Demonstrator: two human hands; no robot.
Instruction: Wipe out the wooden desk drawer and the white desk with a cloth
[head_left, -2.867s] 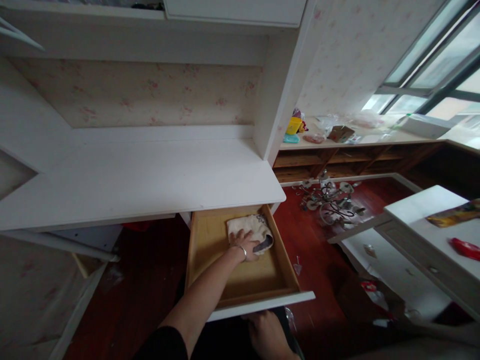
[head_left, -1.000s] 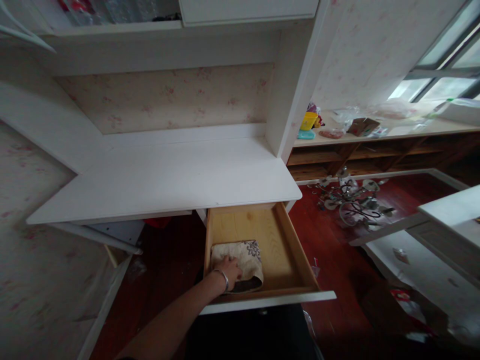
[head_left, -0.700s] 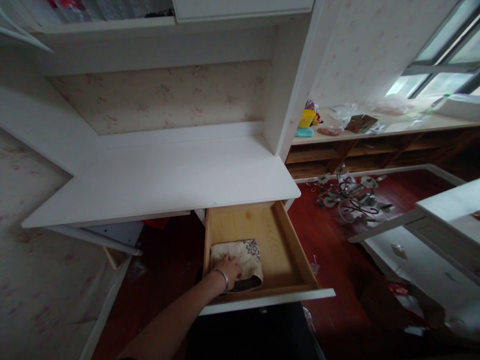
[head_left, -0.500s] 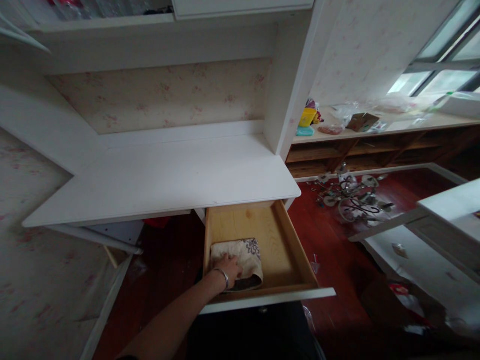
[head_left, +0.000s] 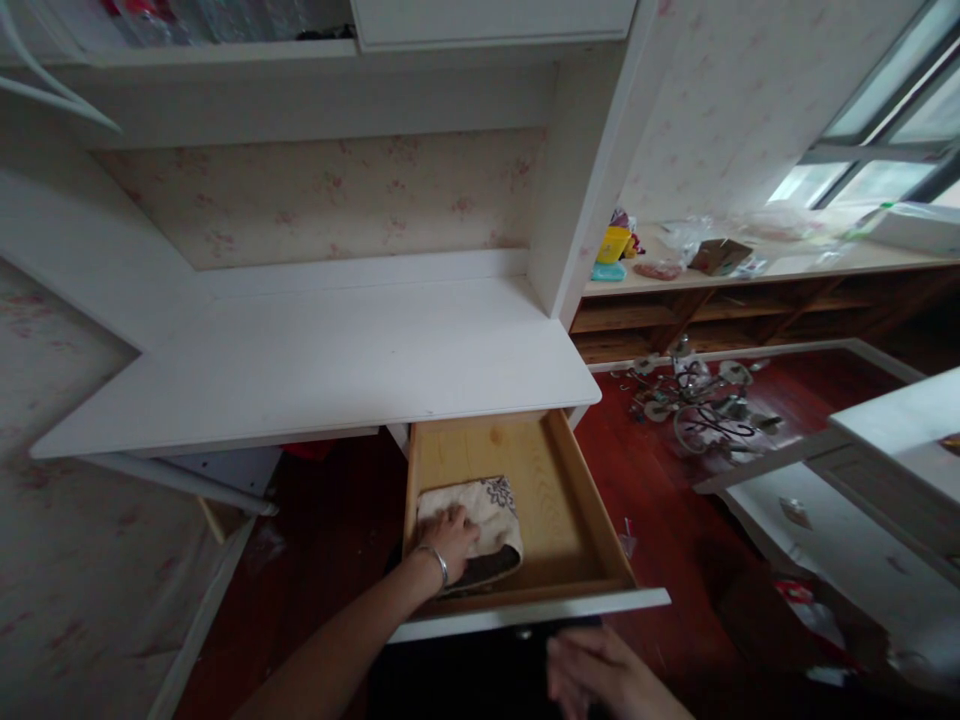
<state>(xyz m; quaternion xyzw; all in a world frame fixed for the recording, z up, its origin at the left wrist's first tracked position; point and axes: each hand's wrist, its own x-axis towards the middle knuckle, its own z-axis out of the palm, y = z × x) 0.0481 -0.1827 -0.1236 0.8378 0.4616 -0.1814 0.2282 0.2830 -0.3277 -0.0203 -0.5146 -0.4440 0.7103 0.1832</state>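
A folded cloth, cream with a dark floral corner and a dark underside showing at its near edge, lies in the front left part of a pulled-out wooden drawer. My left hand, with a silver bracelet at the wrist, rests on top of the cloth, its fingers slightly bent and spread over it. Just below the drawer's white front edge is my right hand, blurred by motion. Its fingers look loosely apart and I see nothing in them.
Above the drawer is a white desk top with a hutch. A chandelier lies on the red floor to the right. Behind it, a low wooden shelf carries bags and a small carton. A white cabinet stands at the right.
My right hand has come into view from the bottom right, beside the drawer front. My left hand stays on the cloth; the view has shifted slightly.
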